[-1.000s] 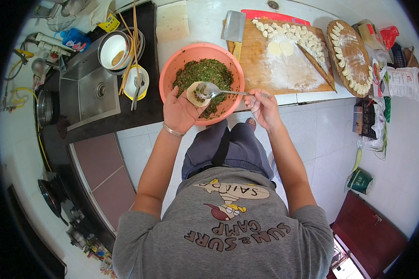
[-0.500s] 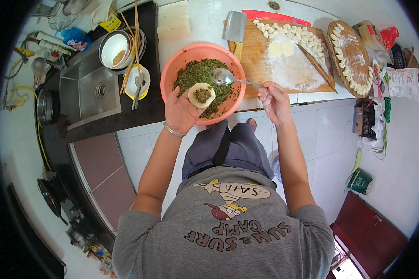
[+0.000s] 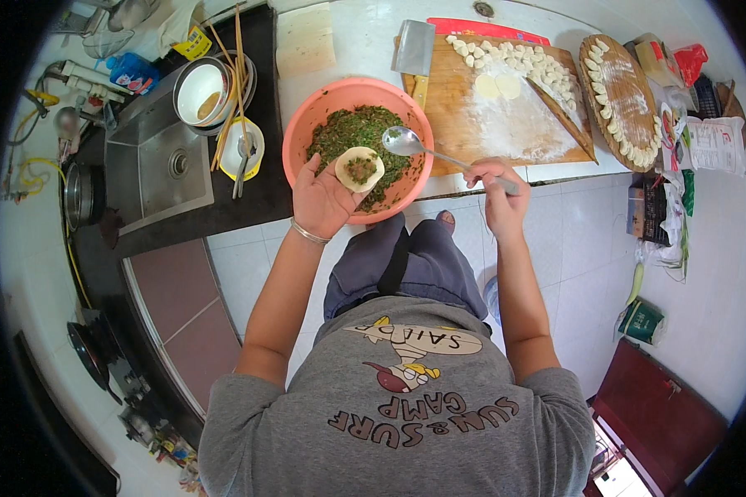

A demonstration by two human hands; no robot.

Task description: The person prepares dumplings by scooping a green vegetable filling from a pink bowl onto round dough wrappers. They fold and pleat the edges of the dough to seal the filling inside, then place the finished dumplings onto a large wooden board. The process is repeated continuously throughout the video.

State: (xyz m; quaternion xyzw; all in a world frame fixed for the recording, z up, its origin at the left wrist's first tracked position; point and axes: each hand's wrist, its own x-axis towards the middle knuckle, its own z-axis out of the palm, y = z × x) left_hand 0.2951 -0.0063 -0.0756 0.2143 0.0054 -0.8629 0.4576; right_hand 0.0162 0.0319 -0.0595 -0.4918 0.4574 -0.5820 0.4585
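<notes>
On the fingers of my left hand point(image 3: 322, 197) lies a round dumpling wrapper point(image 3: 375, 180) with a small heap of filling at its middle; the palm faces up, thumb to the side. Beneath it stands a salmon-pink basin point(image 3: 299, 106) of chopped green filling point(image 3: 352, 128). My right hand point(image 3: 501, 199) grips a metal spoon point(image 3: 401, 141) by its handle, whose end pokes out past the fingers. The spoon's bowl hangs over the right part of the basin and looks free of filling.
Right of the basin are a floured wooden board point(image 3: 456, 124) with dough pieces point(image 3: 547, 65), flat wrappers point(image 3: 497, 86) and a rolling pin point(image 3: 562, 120). A cleaver point(image 3: 414, 48) lies at the board's left edge. A round tray point(image 3: 630, 103) carries dumplings. The sink point(image 3: 153, 170) is at left.
The spoon's handle sits differently in my right hand, its end now sticking out to the right. Its bowl has shifted slightly. My left hand and the wrapper stay nearly still.
</notes>
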